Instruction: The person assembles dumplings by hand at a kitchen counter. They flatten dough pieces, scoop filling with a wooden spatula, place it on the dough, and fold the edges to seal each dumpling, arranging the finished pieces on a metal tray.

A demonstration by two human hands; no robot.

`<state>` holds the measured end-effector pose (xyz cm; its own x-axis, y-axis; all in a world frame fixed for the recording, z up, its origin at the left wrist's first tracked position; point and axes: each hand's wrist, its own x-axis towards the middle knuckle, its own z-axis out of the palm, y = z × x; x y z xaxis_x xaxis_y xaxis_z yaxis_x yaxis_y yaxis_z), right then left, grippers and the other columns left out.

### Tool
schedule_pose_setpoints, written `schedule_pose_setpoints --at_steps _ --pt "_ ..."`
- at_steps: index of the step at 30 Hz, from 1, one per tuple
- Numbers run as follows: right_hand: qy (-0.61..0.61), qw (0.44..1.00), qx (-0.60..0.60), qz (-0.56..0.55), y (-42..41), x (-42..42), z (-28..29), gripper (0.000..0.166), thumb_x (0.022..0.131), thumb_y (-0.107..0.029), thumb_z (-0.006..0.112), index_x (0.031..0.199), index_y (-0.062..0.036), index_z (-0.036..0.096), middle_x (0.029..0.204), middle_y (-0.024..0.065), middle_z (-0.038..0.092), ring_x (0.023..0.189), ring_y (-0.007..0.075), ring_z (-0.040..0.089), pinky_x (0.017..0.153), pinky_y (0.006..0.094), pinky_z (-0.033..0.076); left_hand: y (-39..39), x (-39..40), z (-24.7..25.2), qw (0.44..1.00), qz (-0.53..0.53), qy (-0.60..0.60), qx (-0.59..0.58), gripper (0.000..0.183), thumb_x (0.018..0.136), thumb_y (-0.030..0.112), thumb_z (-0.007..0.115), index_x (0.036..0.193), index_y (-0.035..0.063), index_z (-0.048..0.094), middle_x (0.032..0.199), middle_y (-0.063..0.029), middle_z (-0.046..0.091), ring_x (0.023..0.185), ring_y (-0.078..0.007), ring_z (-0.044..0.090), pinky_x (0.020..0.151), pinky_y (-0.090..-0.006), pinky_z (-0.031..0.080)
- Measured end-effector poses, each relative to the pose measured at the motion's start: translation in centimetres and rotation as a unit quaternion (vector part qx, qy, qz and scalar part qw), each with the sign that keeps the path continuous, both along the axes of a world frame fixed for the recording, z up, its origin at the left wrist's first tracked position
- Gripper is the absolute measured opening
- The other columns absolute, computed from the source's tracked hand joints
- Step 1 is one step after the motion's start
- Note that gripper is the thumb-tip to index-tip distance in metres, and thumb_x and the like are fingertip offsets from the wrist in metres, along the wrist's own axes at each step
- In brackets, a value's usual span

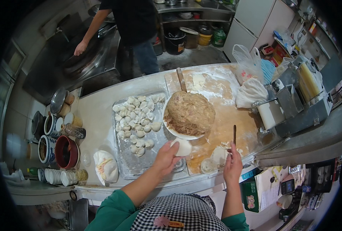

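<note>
My left hand (165, 157) holds a thin round dough wrapper (182, 147) just in front of a white bowl (174, 133). Brown minced filling (189, 112) is heaped high above the bowl's rim. In my right hand (233, 163) is a slim dark stick or spatula (234, 134), pointing away from me and bare of filling as far as I can see. Below that hand, flat dough wrappers (214, 160) lie overlapping at the front of a floured wooden board (225, 121). Left of the bowl, a metal tray (122, 161) carries several rows of folded wontons or dumplings (137, 119).
A rolling pin (181, 79) lies behind the bowl. On the right stand a white cloth bundle (251, 93) and a dough-rolling machine (292, 101). Jars and a red pot (66, 152) line the left edge, near a white bag (106, 167). Another person (130, 26) stands at the stove.
</note>
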<state>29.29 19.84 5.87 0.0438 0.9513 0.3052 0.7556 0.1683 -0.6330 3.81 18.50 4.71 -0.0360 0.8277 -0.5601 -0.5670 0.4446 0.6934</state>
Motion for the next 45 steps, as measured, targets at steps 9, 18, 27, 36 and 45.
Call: schedule_pose_setpoints --at_steps 9,18,27,36,45 --pt "-0.033 0.974 0.021 0.223 4.2 -7.4 3.4 0.038 0.092 -0.007 0.061 0.126 -0.0199 0.068 0.084 0.0097 0.067 0.076 0.0278 0.064 0.070 0.0376 0.052 0.6 -5.1 -5.1 0.998 0.023 0.025 -0.061 0.032 0.103 0.014 0.049 0.129 -0.0038 0.052 0.114 -0.0151 0.066 0.100 -0.0270 0.068 0.084 -0.0378 0.059" --pt "-0.188 0.951 -0.108 0.222 5.6 -10.3 0.7 0.037 0.086 -0.011 0.065 0.119 -0.0259 0.071 0.081 0.0104 0.064 0.073 0.0317 0.065 0.065 0.0424 0.052 5.2 -3.1 -4.0 0.997 0.072 -0.042 0.001 0.044 0.086 -0.011 0.036 0.128 -0.0133 0.050 0.124 -0.0227 0.060 0.114 -0.0353 0.063 0.100 -0.0453 0.054" --pt "-0.101 0.953 -0.146 0.244 5.9 -9.4 1.0 0.032 0.090 -0.014 0.064 0.121 -0.0204 0.070 0.084 0.0181 0.070 0.074 0.0379 0.067 0.066 0.0466 0.052 4.7 -1.1 -3.0 0.989 0.120 -0.078 0.034 0.048 0.083 -0.012 0.035 0.128 -0.0113 0.052 0.123 -0.0225 0.062 0.114 -0.0350 0.063 0.098 -0.0439 0.054" --pt "0.000 0.961 -0.099 0.259 2.0 -9.7 0.3 0.031 0.091 -0.016 0.063 0.120 -0.0206 0.071 0.077 0.0178 0.068 0.069 0.0373 0.066 0.061 0.0482 0.052 4.5 -0.5 -0.4 0.989 0.123 -0.085 0.025 0.047 0.083 -0.013 0.038 0.127 -0.0094 0.054 0.123 -0.0210 0.063 0.112 -0.0312 0.064 0.095 -0.0406 0.054" --pt "-0.056 0.959 -0.112 0.254 2.6 -9.4 1.2 0.032 0.091 -0.016 0.061 0.123 -0.0201 0.068 0.073 0.0175 0.066 0.066 0.0372 0.065 0.057 0.0483 0.050 4.2 -0.9 -2.1 0.990 0.121 -0.069 0.038 0.043 0.088 -0.011 0.038 0.129 -0.0094 0.054 0.124 -0.0217 0.062 0.113 -0.0303 0.064 0.096 -0.0397 0.054"
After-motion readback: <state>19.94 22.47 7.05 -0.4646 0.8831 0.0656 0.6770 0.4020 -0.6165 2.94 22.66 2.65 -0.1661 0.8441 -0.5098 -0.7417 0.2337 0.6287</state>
